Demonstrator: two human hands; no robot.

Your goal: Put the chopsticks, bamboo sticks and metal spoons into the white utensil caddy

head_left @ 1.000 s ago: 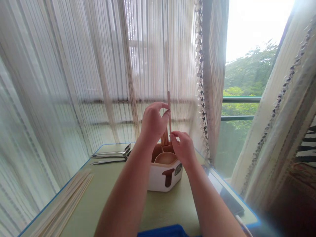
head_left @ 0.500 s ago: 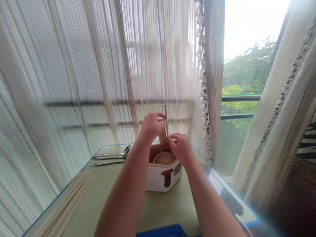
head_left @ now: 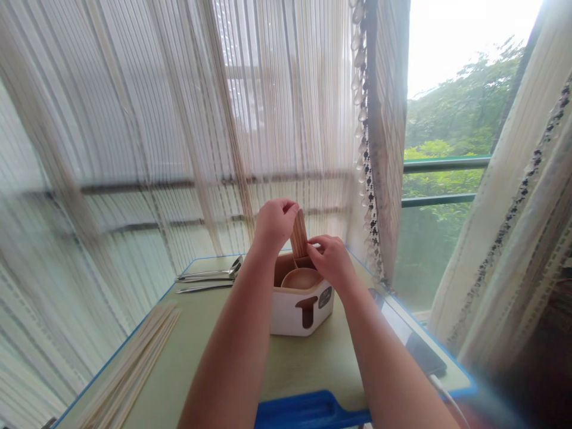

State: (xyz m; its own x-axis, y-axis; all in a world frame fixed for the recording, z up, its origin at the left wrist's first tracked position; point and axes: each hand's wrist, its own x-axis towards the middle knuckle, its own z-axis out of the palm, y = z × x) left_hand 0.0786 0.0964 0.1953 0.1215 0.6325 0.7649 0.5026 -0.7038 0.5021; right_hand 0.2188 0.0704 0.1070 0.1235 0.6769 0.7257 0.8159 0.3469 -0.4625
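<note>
A bundle of brown wooden chopsticks [head_left: 300, 239] stands upright at the back of a white utensil box [head_left: 289, 319] with a brown inside. My left hand [head_left: 276, 223] is closed at the top of the bundle, thumb and fingers pinching the chopsticks. Lower down, at the right rear of the box, my right hand [head_left: 333, 259] has its fingertips pressed together against the chopsticks' right side. In the front part of the box sits a round brown bowl-like piece [head_left: 302, 278]. My left forearm covers the box's left end.
On the left of the green table [head_left: 196, 333] lie metal ladles and spoons [head_left: 210, 277] and a spread of pale thin sticks [head_left: 134, 363]. A phone [head_left: 413, 339] with a white cable rests at the right edge. A blue plastic piece [head_left: 308, 408] is at the front.
The single chopstick that stood above the bundle has come down level with the others. My left hand now closes over the bundle's top; my right hand stays near the rim.
</note>
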